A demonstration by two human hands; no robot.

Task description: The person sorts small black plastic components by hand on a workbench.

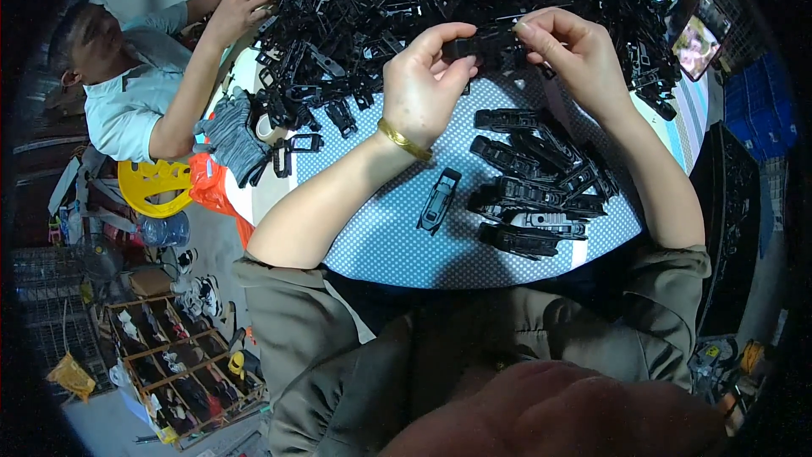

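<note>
Above the far part of the table, my left hand (414, 89) grips one end of a dark black plastic part (489, 46) between thumb and fingers. My right hand (582, 57) pinches the other end of it. Its fine shape is hard to make out against the dark heap behind. Nearer to me, a small stack of similar long black plastic parts (541, 192) lies on the dotted tablecloth (381, 237). One single black part (439, 201) rests apart, to the left of that stack. A gold bangle (404, 140) circles my left wrist.
A large heap of black plastic parts (355, 17) covers the table's far side. At left a co-worker (144, 59) reaches into it. A grey glove (233, 131) and a tape roll (266, 128) lie by the left edge. A phone (702, 36) stands at far right.
</note>
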